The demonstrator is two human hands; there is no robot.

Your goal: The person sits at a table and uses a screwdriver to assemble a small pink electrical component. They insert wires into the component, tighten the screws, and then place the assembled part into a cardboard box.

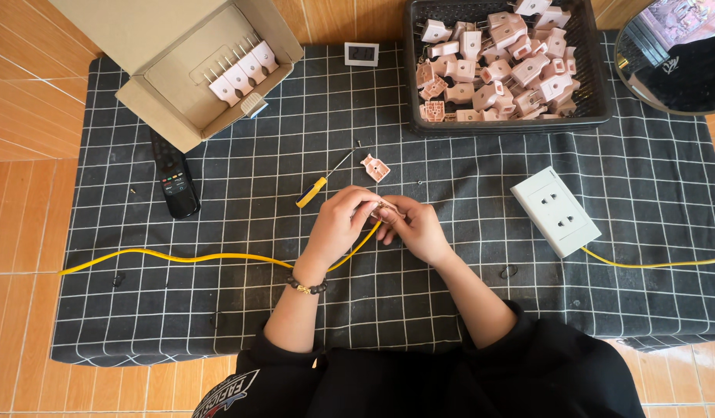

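Note:
My left hand (340, 222) and my right hand (416, 226) meet over the middle of a black checked cloth (466, 302). Together they pinch the end of a yellow cable (187, 258) with a small pink plug part (387, 209) between the fingertips. The cable runs left across the cloth to the floor. A loose pink plug half (375, 167) lies just beyond my hands, beside a yellow-handled screwdriver (320, 184).
A black basket (597, 85) of several pink plug shells stands at the back right. An open cardboard box (179, 70) with plug parts sits back left, a black remote (174, 179) beside it. A white socket block (555, 210) with its own yellow cable lies right. A small white display (361, 53) sits at the back.

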